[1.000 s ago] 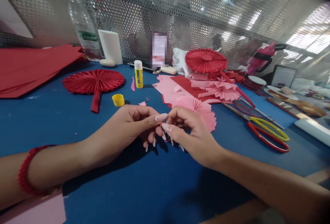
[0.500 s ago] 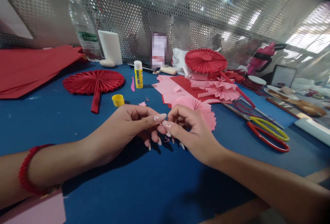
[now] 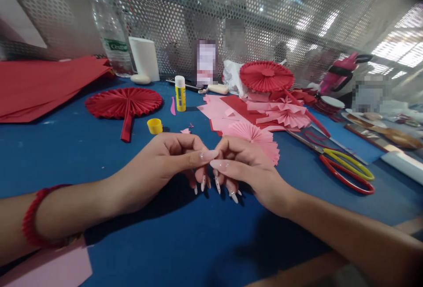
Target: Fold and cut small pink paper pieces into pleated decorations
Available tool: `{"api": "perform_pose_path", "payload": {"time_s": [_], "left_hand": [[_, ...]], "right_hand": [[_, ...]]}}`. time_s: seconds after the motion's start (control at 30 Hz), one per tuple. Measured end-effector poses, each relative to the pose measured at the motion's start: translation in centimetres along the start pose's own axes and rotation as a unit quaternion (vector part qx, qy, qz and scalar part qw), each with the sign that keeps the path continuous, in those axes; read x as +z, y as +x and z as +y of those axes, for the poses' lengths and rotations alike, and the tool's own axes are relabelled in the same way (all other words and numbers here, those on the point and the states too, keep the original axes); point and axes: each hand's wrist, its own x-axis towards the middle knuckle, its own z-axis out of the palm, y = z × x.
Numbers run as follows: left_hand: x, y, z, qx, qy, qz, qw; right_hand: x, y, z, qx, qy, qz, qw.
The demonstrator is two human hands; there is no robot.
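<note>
My left hand (image 3: 180,159) and my right hand (image 3: 246,165) meet at the fingertips above the blue table (image 3: 198,234). Both are closed in a pinch, thumbs on top and nearly touching. Whatever lies between the fingers is hidden or too small to make out. Just behind my right hand lies a round pleated pink paper fan (image 3: 256,137). Beyond my left hand are a yellow glue stick cap (image 3: 154,126) and small pink paper scraps (image 3: 185,131). A yellow glue stick (image 3: 180,95) with a white end stands upright farther back.
A red pleated fan (image 3: 125,102) lies at left, another red fan (image 3: 267,76) rests on pink and red paper at right. Scissors (image 3: 346,165) lie beyond my right forearm. Red sheets (image 3: 42,84), a plastic bottle (image 3: 110,35) and a phone (image 3: 206,62) line the back.
Both hands stay together at the fingertips; their lower fingers have shifted, and the right ones have uncurled downward a little. The view has moved slightly, and the objects on the table stay put.
</note>
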Motion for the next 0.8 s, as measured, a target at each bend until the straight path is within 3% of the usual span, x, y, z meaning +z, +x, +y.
{"api": "perform_pose_path", "payload": {"time_s": [0.17,0.37,0.57,0.8], "left_hand": [[0.1,0.0,-0.1,-0.014,-0.016,-0.01,1.0],[0.6,-0.3,0.5,0.031,0.025,-0.017,0.999],[1.0,-0.9,0.3,0.074,0.121,-0.012,0.99],[1.1,-0.4,0.2,0.051,0.088,-0.021,0.995]], "right_hand": [[0.0,-0.1,0.0,-0.019,0.015,-0.003,1.0],[0.5,-0.6,-0.4,-0.027,0.003,-0.011,1.0],[1.0,-1.0,-0.3,-0.075,-0.083,0.009,0.994],[0.9,-0.9,-0.2,-0.058,-0.132,0.011,0.99]]}}
